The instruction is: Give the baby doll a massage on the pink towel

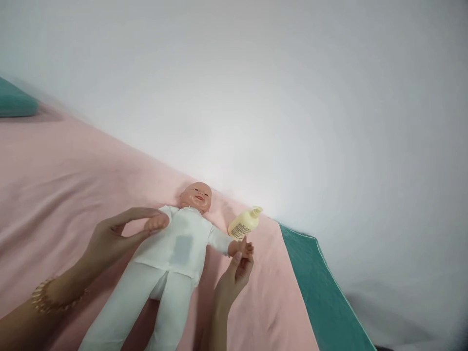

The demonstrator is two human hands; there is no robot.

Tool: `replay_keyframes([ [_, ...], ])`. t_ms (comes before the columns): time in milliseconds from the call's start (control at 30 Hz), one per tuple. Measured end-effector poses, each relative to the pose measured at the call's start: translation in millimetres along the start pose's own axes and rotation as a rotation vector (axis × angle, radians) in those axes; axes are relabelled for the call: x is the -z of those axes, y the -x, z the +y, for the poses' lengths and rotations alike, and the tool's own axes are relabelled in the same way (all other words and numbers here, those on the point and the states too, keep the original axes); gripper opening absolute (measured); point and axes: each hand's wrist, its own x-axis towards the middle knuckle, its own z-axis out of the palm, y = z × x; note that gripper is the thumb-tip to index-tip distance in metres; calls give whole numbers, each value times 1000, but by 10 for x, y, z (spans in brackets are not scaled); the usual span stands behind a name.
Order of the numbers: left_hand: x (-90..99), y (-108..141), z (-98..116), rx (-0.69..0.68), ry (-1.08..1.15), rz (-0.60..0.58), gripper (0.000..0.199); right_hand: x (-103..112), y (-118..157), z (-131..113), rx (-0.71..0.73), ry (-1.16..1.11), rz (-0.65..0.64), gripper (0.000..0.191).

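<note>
lying toward seven o'clock, the doll (183,243) is having its hands pinched by the left hand (117,233) and right hand (234,278); outward pulling could be tipping the bottle (243,225) at its two o'clock.

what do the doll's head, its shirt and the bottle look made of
Doll's head: probably vinyl or another plastic, smooth with a slight sheen. Shirt: likely cloth, matte, with soft, uneven edges. Bottle: likely plastic, smooth, opaque pale yellow, with a pump on top.
</note>
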Motion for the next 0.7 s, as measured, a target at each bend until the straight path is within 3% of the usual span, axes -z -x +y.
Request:
replay_keyframes([
  [67,-34,6,1,-128,52,-170,18,-25,74,6,46,-45,-121,39],
  [133,-75,-5,-35,-283,65,-286,16,-63,115,-15,237,-54,-318,35],
  [233,-124,-35,-102,-464,46,-381,21,-111,120,-48,551,-2,-537,35],
  [300,-136,-51,-128,-546,19,-410,21,-126,107,-60,654,31,-617,36],
  [700,-135,-37,-177,-602,-19,-443,11,-96,93,-58,669,48,-681,34],
])
